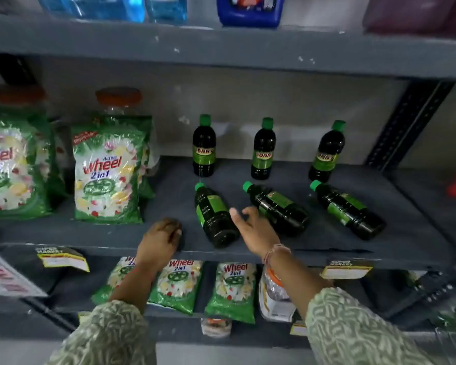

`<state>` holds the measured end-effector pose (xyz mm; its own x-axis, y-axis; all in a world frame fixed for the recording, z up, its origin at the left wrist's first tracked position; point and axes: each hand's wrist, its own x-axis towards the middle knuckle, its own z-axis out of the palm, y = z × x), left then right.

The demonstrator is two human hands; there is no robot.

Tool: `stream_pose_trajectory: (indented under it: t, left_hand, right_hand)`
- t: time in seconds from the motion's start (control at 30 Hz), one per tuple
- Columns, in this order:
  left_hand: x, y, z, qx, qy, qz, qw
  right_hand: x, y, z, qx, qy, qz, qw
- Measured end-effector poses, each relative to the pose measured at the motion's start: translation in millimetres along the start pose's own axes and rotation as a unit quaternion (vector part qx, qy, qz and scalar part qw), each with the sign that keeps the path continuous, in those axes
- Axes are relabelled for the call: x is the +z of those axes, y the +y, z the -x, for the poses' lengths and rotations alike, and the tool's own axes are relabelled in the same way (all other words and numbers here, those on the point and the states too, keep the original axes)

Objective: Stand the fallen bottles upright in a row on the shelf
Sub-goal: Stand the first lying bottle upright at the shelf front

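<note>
Three dark bottles with green caps and green labels stand upright at the back of the grey shelf (pixel 327 246): one at the left (pixel 204 147), one in the middle (pixel 263 150), one at the right (pixel 327 154). In front of them three more lie on their sides, caps pointing back-left: a left one (pixel 213 217), a middle one (pixel 282 206) and a right one (pixel 349 209). My right hand (pixel 253 230) hovers open between the left and middle fallen bottles, fingers spread, holding nothing. My left hand (pixel 159 239) rests curled on the shelf's front edge, left of the fallen bottles.
Green Wheel detergent packs (pixel 108 169) stand at the left of the same shelf, with orange-lidded jars (pixel 119 100) behind. More packs (pixel 232 288) fill the shelf below. Blue bottles (pixel 250 9) sit on the shelf above. A dark metal upright (pixel 406 122) bounds the right side.
</note>
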<state>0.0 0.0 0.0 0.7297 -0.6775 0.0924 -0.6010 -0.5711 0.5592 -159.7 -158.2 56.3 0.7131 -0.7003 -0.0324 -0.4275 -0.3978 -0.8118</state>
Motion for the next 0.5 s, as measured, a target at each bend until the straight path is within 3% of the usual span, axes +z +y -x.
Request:
stream_pose_trajectory:
  t: [0.13, 0.3, 0.4, 0.5]
  left_hand:
    - [11.9, -3.7, -13.7, -0.002, -0.024, -0.107, 0.994]
    - [19.9, -7.9, -17.5, 0.000, -0.006, -0.155, 0.988]
    - [22.5, -9.6, -17.9, 0.004, 0.003, -0.158, 0.987]
    - [24.4, -10.8, -18.2, 0.004, 0.011, -0.159, 0.987]
  right_hand:
    - [17.6, -18.2, -27.4, 0.088, -0.101, 0.001, 0.991]
    - [35.9, -28.2, -52.5, 0.107, -0.115, 0.049, 0.986]
    - [46.0, -18.1, -56.3, 0.081, -0.029, -0.021, 0.996]
    - [52.0, -10.9, -62.0, -0.007, 0.095, -0.033, 0.995]
